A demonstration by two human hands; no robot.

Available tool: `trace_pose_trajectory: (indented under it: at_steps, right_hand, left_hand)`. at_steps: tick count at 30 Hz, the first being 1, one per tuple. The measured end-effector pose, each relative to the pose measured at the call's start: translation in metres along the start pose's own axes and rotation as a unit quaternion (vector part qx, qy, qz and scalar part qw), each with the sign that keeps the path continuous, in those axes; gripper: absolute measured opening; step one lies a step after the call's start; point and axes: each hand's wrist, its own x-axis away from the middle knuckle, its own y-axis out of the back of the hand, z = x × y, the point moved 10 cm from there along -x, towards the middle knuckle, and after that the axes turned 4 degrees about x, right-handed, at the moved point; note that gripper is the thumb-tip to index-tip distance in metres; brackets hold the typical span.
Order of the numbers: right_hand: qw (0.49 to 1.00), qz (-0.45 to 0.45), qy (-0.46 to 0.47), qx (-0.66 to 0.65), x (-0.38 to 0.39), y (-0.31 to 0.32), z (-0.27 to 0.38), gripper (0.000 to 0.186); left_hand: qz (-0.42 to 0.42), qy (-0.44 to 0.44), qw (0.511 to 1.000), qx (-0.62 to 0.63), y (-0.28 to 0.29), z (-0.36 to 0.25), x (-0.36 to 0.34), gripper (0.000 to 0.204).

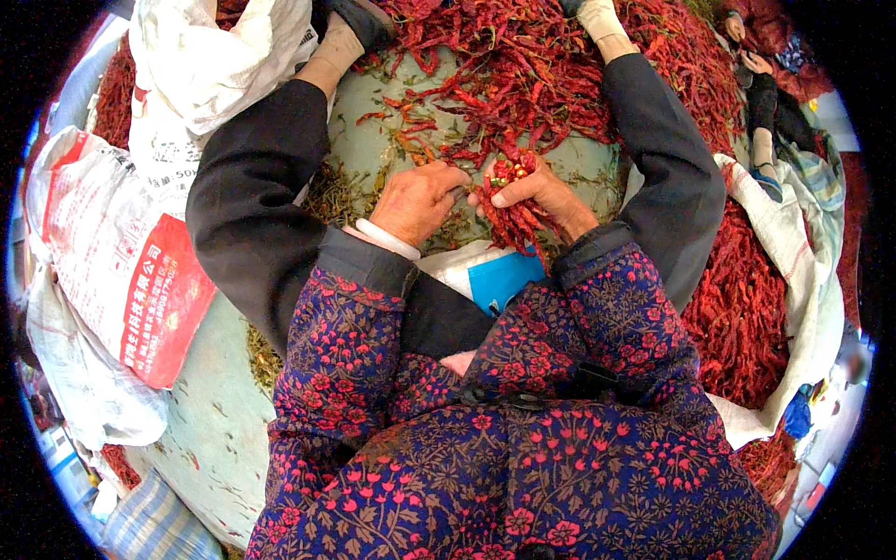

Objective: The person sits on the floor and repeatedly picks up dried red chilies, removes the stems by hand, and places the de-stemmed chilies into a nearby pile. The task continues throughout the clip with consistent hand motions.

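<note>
My right hand (537, 194) grips a bunch of dried red chillies (513, 219), their pale stem ends clustered at the top. My left hand (416, 198) is just left of the bunch, fingers curled and closed; what they hold, if anything, is too small to make out. A heap of red chillies (495, 84) covers the floor beyond my hands, between my outstretched legs. Loose stems and bits (341, 191) are scattered on the pale green floor (364, 103). A white and blue bag (499, 280) shows below my hands.
White printed sacks (140, 299) stand at my left, one bunched higher up (210, 51). An open white sack (784, 271) full of chillies (733, 317) is at my right. Another person's hands (756, 63) and dark-clad legs show at the upper right. A striped bag (159, 523) sits at lower left.
</note>
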Motion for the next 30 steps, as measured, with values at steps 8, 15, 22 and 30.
trace_pose_trajectory:
  at_steps: [8,15,22,30]
  right_hand:
    - [0.999,-0.026,0.01,0.017,-0.009,0.007,-0.009,0.027]
    - [0.998,-0.06,0.009,0.02,0.001,0.004,0.0,0.027]
    - [0.993,-0.105,0.052,0.003,0.006,0.018,-0.005,0.023]
    - [0.993,-0.108,0.052,0.007,0.004,0.016,-0.014,0.014]
  left_hand:
    - [0.002,0.001,1.0,-0.012,0.001,0.0,0.004,0.018]
    - [-0.001,-0.01,1.0,0.023,-0.007,0.008,0.004,0.019]
    - [0.02,0.084,0.992,0.094,-0.013,0.006,0.002,0.015]
    - [0.012,0.044,0.997,0.066,-0.011,0.0,0.002,0.013]
